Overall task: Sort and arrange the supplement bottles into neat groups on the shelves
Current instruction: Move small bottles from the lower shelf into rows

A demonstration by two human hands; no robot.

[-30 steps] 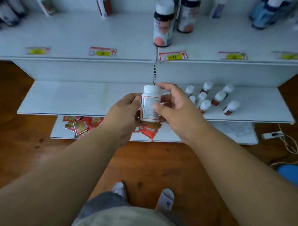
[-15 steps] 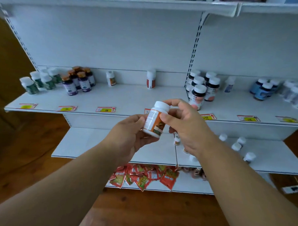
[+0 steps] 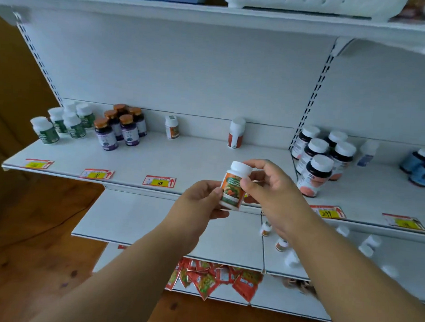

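Note:
Both hands hold one white-capped bottle with an orange and green label [image 3: 233, 188] in front of the middle shelf [image 3: 182, 159]. My left hand [image 3: 200, 203] pinches its lower left side. My right hand [image 3: 273, 187] grips its right side and cap. On the shelf behind stand a matching orange-label bottle [image 3: 172, 127] and a red-and-white bottle [image 3: 236, 133], each alone. Green-label bottles [image 3: 61, 124] and purple bottles with brown caps [image 3: 121, 127] form groups at the left. Dark bottles with white caps [image 3: 320, 157] cluster at the right.
Blue bottles [image 3: 421, 165] sit at the far right of the middle shelf. The lower shelf [image 3: 137, 221] carries several small white-capped bottles [image 3: 282, 244] on its right half. Red sachets [image 3: 217, 279] lie on the bottom shelf. Price tags [image 3: 159, 181] line the shelf edges. Wooden floor lies to the left.
The view rose from the lower shelf to the middle shelf. Both hands lifted the bottle up with it and turned its orange label into view.

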